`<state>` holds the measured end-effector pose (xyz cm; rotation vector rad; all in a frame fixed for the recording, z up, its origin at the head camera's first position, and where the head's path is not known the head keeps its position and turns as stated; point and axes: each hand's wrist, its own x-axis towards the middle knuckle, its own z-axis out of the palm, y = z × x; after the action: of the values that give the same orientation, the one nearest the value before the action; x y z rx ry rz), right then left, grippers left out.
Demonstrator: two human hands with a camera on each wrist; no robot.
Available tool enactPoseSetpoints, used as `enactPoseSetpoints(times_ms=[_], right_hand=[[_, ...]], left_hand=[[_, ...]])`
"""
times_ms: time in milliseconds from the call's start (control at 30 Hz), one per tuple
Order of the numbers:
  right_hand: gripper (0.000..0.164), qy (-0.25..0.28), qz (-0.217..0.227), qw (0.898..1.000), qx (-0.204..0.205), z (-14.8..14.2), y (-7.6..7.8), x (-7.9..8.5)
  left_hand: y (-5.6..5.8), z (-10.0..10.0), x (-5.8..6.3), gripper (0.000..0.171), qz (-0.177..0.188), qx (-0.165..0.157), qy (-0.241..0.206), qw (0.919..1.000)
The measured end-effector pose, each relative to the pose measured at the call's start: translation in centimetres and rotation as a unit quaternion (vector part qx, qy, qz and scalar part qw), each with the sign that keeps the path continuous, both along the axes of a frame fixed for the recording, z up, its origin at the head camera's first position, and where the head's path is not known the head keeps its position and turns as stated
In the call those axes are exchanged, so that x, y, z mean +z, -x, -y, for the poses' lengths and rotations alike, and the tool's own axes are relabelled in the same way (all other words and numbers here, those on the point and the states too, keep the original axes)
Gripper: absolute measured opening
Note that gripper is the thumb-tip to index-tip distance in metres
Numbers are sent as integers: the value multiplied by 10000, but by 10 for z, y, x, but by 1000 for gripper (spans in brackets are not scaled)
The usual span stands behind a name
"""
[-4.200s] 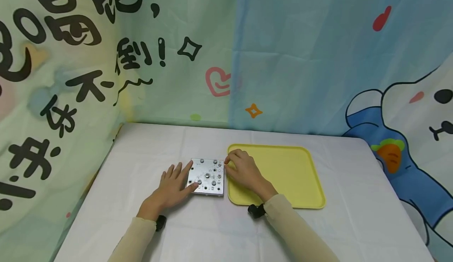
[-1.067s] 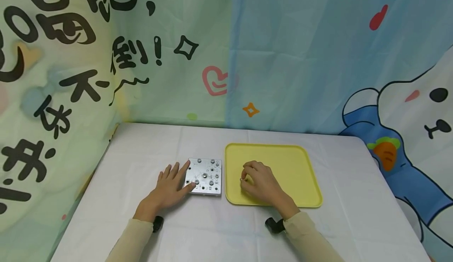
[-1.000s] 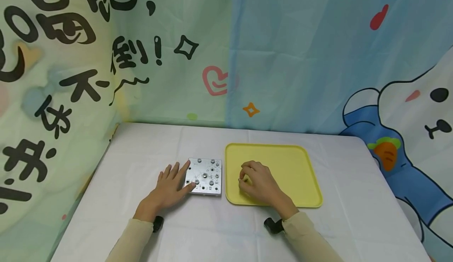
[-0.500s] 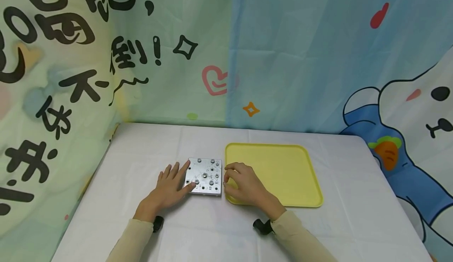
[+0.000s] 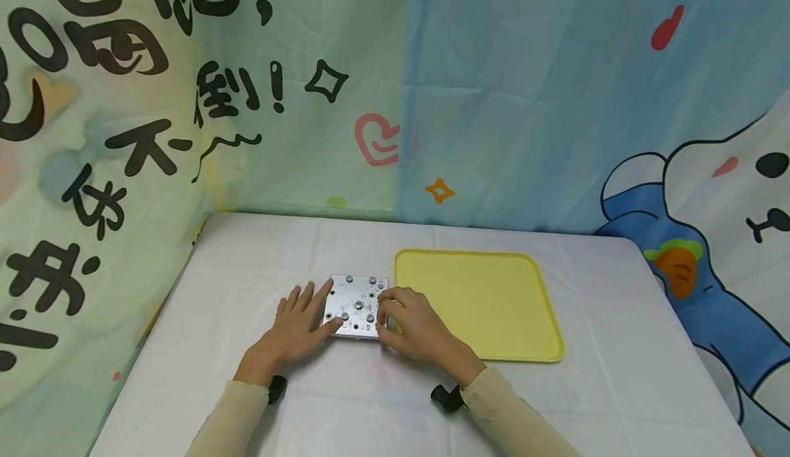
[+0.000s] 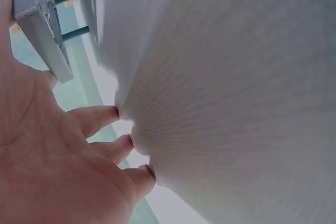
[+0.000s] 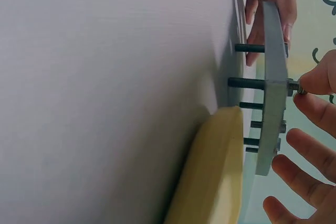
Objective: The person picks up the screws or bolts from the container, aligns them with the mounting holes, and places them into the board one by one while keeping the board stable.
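Note:
A silver metal plate (image 5: pixel 345 297) with several screw heads and holes on top lies on the white table. In the right wrist view several screws stick out below it. My left hand (image 5: pixel 297 330) lies spread at its left side, thumb and index finger on the plate's left edge; in the left wrist view other fingertips touch the cloth. At the plate's right side my right hand (image 5: pixel 416 326) pinches a small threaded screw (image 7: pixel 295 86) between thumb and index finger, above the plate's top face. The other right fingers (image 7: pixel 310 148) are spread apart. Whether the screw has entered a hole, I cannot tell.
A yellow tray (image 5: pixel 481 306) lies just right of the plate, its left edge partly behind my right hand. White cloth (image 5: pixel 345 402) covers the table. A printed curtain (image 5: pixel 524 100) hangs behind and to the left.
About a second ago my right hand was over the yellow tray; it has moved left to the plate's right side. My left hand has stayed on the plate's left edge.

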<state>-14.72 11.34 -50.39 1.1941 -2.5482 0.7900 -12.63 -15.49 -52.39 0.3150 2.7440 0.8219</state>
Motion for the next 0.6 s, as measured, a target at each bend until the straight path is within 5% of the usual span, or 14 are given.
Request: enactPoseSetpoints(times_ms=[600], right_hand=[[10,-160,33,9998,-70,-8,0,-2]], left_hand=[[1,1,-1,82,-30,-48,15,10000]])
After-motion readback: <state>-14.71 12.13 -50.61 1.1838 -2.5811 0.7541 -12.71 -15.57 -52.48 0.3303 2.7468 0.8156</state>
